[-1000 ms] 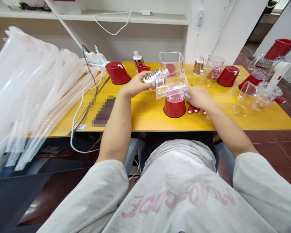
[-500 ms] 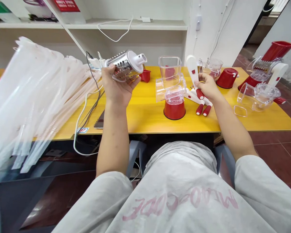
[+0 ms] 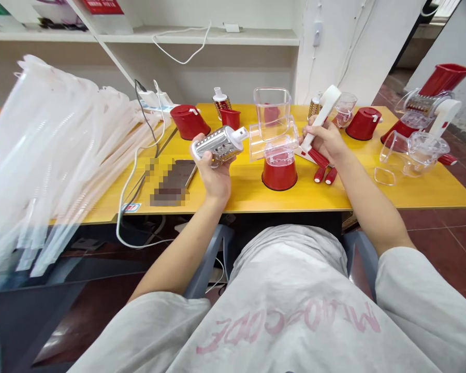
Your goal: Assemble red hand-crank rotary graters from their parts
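Observation:
My left hand (image 3: 217,178) is closed around a metal grater drum (image 3: 218,146), whose white shaft end points right. Just right of the drum stands a clear plastic grater body (image 3: 274,140) with a hopper on top, fixed on a red base (image 3: 279,173). In my right hand (image 3: 328,139) is a white crank handle (image 3: 323,115), tilted with its white round end up; its red grip points down. Beneath that hand, more crank handles (image 3: 331,176) with red grips lie on the yellow table (image 3: 236,199).
Red bases (image 3: 189,122) and another grater drum (image 3: 222,101) stand toward the back. An assembled red-topped grater (image 3: 427,106) is at the far right, near clear parts (image 3: 423,153). At left are plastic bags (image 3: 62,155), cables (image 3: 122,217) and a dark phone (image 3: 174,181).
My left hand has brought the drum right and down, close to the clear body. The crank handle in my right hand has turned, so its white end now leans right.

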The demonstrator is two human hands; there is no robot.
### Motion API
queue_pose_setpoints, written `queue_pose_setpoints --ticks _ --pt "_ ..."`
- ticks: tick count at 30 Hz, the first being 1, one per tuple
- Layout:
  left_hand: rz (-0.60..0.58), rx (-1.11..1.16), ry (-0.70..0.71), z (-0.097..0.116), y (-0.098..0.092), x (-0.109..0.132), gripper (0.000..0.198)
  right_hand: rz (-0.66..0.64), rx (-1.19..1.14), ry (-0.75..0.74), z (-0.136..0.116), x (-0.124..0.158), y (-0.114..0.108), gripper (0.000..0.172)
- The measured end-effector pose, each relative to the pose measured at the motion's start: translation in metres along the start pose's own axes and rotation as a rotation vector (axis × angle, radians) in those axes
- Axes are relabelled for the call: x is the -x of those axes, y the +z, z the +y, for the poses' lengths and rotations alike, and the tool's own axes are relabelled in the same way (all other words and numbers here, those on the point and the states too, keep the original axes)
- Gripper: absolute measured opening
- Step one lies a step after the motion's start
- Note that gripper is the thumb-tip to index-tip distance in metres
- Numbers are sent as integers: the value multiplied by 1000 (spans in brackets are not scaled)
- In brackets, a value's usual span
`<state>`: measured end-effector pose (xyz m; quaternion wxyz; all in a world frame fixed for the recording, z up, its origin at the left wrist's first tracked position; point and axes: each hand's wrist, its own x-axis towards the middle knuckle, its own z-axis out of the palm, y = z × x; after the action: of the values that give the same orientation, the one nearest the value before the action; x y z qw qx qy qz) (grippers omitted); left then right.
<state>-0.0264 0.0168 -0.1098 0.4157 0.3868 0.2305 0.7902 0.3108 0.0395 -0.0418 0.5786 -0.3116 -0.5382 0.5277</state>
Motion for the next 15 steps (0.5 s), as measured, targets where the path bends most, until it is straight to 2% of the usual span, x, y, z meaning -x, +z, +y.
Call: queue_pose_setpoints --ticks 2,4,9,11,15 --pt "-59 -4 34 -1 0 4 54 -15 -28 -12 -2 3 3 64" --pt "-104 -23 53 -3 0 4 57 -22 -49 -44 -5 6 4 64" --pt "-184 -79 68 -13 -1 2 78 -32 99 -145 -4 11 9 90" --pt "-212 -83 68 -17 1 1 74 -24 211 -200 0 10 10 99" --pt "-257 -77 114 -26 9 -2 66 -96 320 -251 7 8 11 105"
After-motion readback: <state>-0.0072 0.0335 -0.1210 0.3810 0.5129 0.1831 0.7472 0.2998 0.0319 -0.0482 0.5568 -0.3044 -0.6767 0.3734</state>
